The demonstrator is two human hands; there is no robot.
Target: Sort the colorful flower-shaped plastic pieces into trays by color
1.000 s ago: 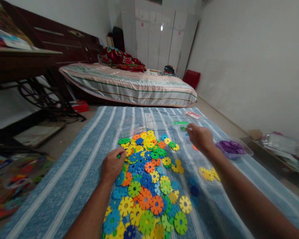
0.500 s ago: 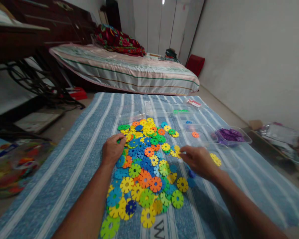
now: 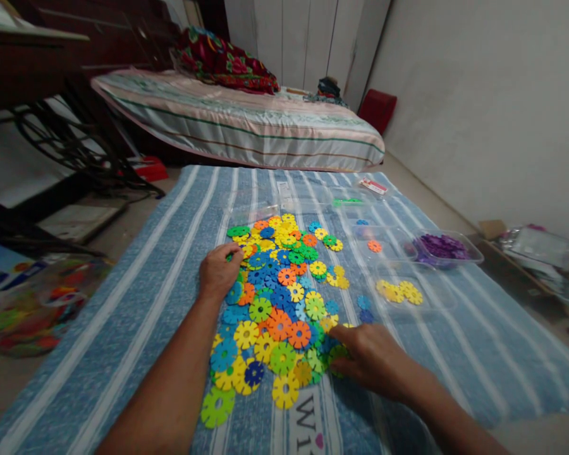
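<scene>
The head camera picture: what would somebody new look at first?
Probably the bright heap of notched discs in the middle of the striped blue cloth, with the left hand and right hand at its sides. Then maybe the purple pieces in a clear tub on the right, and the red flowered bundle on the bed behind.

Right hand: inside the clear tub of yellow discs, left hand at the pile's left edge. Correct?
No: the head view shows the right hand at the right edge of the disc pile, outside that tub. The left hand is as stated.
</scene>
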